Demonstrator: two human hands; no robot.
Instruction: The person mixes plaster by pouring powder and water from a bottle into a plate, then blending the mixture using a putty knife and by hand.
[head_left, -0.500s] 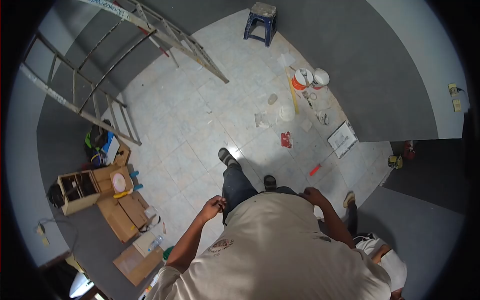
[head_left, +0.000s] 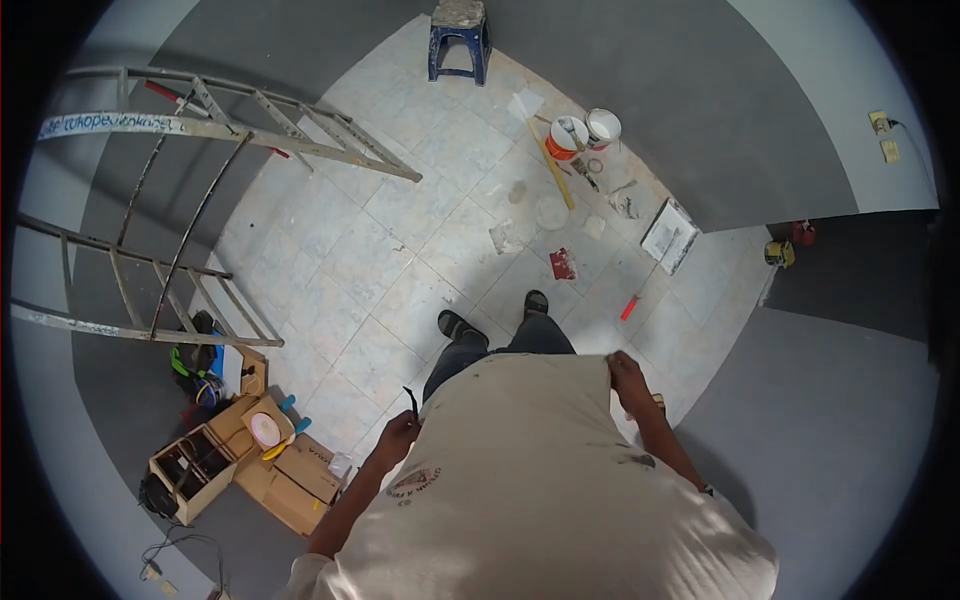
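Observation:
My left hand [head_left: 400,432] is closed beside my left hip. From its top sticks out a thin dark strip [head_left: 411,400], whose exact kind I cannot make out. On the other side, my right hand [head_left: 627,380] pinches the side hem of my beige T-shirt [head_left: 530,450], pulling the cloth outward. The shirt covers most of my dark trousers [head_left: 457,362]. Both of my feet, in dark sandals [head_left: 462,326], stand on the tiled floor.
Ahead on the right are an orange-white bucket [head_left: 566,138], a white bucket [head_left: 602,126], a red scraper [head_left: 563,264] and a paint tray [head_left: 670,236]. A ladder [head_left: 240,130] stands left, above cardboard boxes [head_left: 300,480]. A blue stool [head_left: 459,45] is at the back.
My right hand has taken the shirt hem and pulled it outward. The dark strip now shows in my left hand. My feet have shifted; the other person at right is mostly hidden.

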